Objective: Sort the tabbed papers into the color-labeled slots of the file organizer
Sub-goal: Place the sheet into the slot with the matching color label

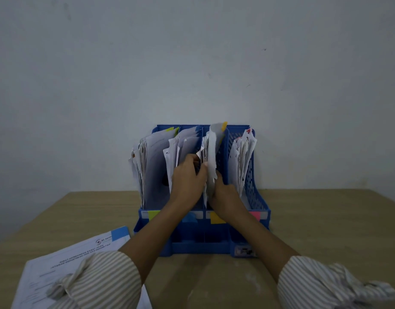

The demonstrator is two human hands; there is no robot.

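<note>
Organizer (258,210): all four slots already hold papers.
Hands: left hand (188,175) and right hand (224,195) clamp a yellow-tabbed sheet (213,150), easing it into the yellow-labeled slot.
Remaining: a stack with a blue-tabbed paper (80,253) waits on the table (325,219).

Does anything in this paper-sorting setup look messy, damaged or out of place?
Yes. The white papers in the blue plastic file organizer look crumpled and ragged-edged, leaning unevenly in their slots. One printed sheet with a blue tab lies loose and askew on the wooden table, not yet filed.
</note>
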